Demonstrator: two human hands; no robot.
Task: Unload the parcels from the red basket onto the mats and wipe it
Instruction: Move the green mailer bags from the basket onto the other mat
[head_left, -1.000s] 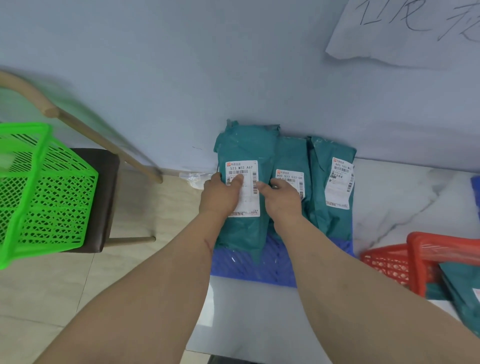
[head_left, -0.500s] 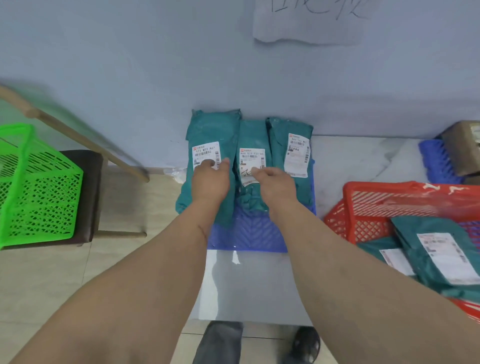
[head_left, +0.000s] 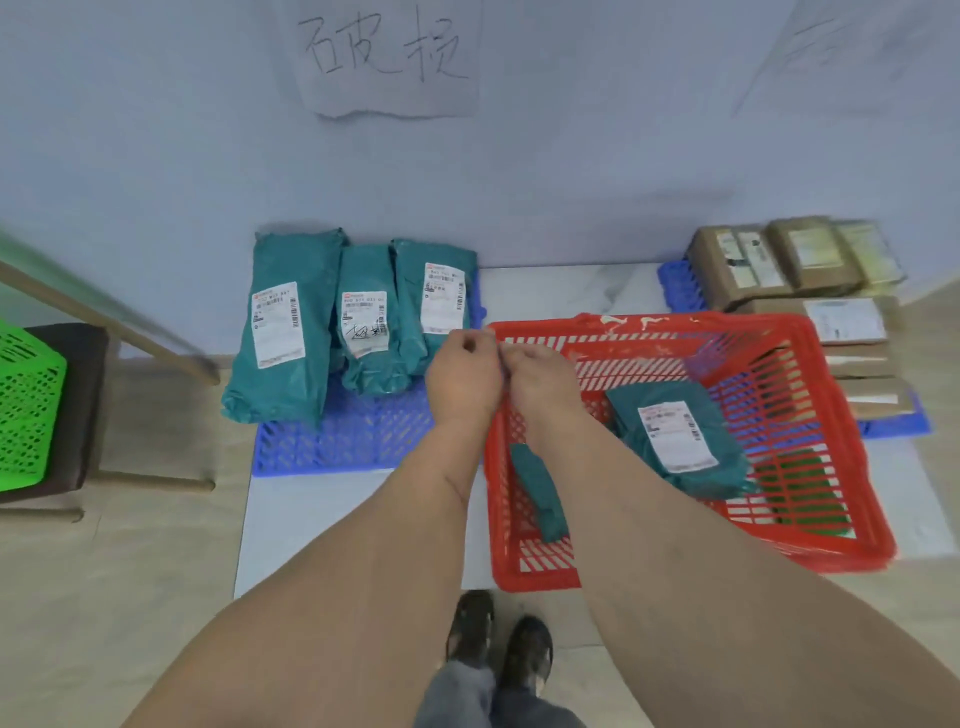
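Observation:
The red basket (head_left: 841, 525) sits on the floor at right. Inside it lie a teal parcel with a white label (head_left: 675, 436) and a second teal parcel (head_left: 540, 493), partly hidden by my right forearm. Three teal parcels (head_left: 283, 332) lean side by side on the left blue mat (head_left: 343, 447) against the wall. My left hand (head_left: 462, 376) and my right hand (head_left: 540, 382) hover close together over the basket's near-left corner, fingers curled, holding nothing.
A second blue mat (head_left: 680, 286) at the right carries several brown cardboard parcels (head_left: 753, 265). A green basket (head_left: 26, 410) rests on a dark stool (head_left: 78, 405) at left. A handwritten paper sign (head_left: 384, 57) hangs on the wall. My shoes (head_left: 498, 639) stand below the basket.
Both hands let go of the teal parcels on the left mat and drew back right to the red basket's corner. The view swung right, revealing the whole basket.

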